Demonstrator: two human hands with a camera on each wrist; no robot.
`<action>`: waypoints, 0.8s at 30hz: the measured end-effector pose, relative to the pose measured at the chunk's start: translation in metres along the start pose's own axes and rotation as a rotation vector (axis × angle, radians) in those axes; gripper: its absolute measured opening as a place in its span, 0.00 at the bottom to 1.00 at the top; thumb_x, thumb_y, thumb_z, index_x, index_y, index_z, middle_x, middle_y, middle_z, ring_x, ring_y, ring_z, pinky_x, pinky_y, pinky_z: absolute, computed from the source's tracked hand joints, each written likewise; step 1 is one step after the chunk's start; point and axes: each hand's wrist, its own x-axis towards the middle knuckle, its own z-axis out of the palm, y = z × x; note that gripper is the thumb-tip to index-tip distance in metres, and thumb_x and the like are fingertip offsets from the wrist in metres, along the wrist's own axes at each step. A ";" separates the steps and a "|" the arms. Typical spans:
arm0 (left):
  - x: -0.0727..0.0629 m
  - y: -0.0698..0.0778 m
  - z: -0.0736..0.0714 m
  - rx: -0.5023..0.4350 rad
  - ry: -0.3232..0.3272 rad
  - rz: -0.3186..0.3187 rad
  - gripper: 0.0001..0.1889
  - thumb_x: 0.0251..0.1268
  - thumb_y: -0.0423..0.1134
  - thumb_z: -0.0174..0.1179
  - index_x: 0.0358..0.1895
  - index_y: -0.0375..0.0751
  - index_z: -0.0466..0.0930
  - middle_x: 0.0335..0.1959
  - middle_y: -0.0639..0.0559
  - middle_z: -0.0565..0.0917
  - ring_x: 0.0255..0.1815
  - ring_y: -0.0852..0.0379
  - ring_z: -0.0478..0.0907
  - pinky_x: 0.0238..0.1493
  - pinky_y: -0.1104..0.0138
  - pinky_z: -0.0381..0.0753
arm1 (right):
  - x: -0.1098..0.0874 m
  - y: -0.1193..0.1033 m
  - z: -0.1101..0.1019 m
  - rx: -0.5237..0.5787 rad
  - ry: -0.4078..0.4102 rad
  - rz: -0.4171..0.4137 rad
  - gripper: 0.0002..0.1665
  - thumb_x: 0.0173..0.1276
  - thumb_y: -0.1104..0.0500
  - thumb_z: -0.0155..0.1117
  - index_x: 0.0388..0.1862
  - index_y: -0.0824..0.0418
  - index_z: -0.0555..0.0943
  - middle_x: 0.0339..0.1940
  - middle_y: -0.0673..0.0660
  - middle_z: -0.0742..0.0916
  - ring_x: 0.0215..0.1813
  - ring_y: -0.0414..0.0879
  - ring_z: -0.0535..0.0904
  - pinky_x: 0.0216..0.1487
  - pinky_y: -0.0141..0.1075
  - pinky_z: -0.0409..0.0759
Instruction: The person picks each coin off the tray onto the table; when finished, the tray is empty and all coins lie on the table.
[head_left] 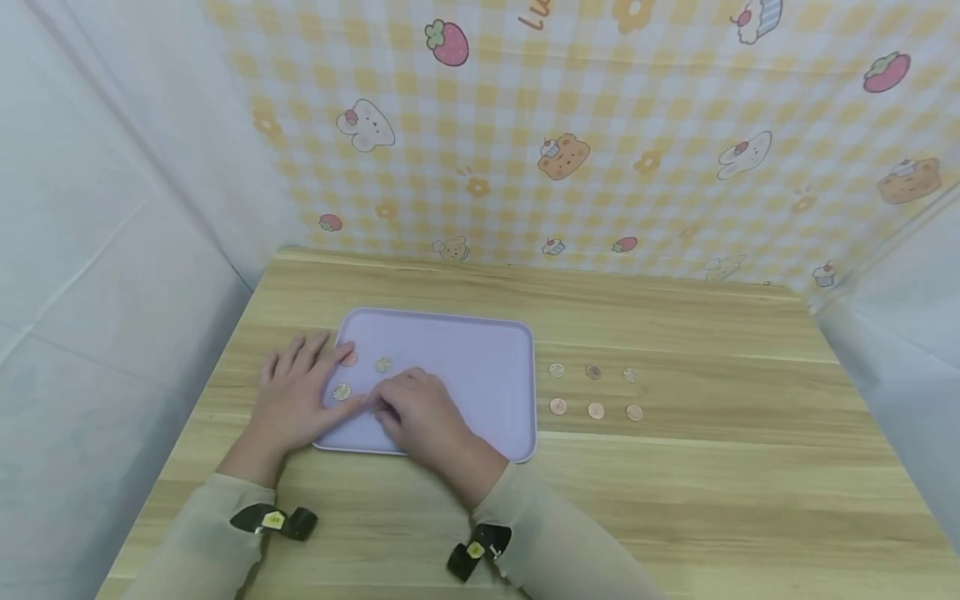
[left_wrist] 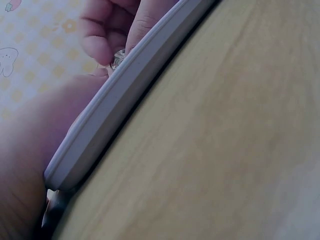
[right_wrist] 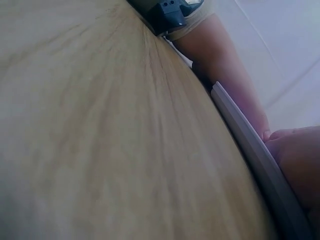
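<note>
A lilac tray [head_left: 480,367] lies on the wooden table, with a copper coin [head_left: 348,359] and two pale gold coins, one nearer the middle [head_left: 383,365] and one lower left [head_left: 342,392]. My left hand [head_left: 294,400] rests spread over the tray's left rim, index fingertip at the copper coin. Its thumb stretches toward my right hand [head_left: 420,417], which is over the tray with curled fingers. In the left wrist view, those fingers pinch a shiny coin [left_wrist: 119,57] just beyond the tray rim. The head view largely hides this coin behind the fingers.
Right of the tray, coins lie on the table in two rows. The back row has two silvery coins [head_left: 556,371] and a darker one [head_left: 593,372]; copper coins [head_left: 596,411] form the front row. A checked cloth [head_left: 510,167] hangs behind the table.
</note>
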 end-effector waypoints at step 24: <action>0.002 0.001 -0.002 -0.025 0.011 -0.003 0.36 0.75 0.63 0.58 0.80 0.51 0.69 0.83 0.33 0.60 0.82 0.22 0.49 0.73 0.24 0.39 | -0.003 0.004 -0.002 0.361 0.111 0.102 0.20 0.59 0.59 0.87 0.52 0.55 0.93 0.42 0.48 0.94 0.48 0.40 0.84 0.55 0.23 0.78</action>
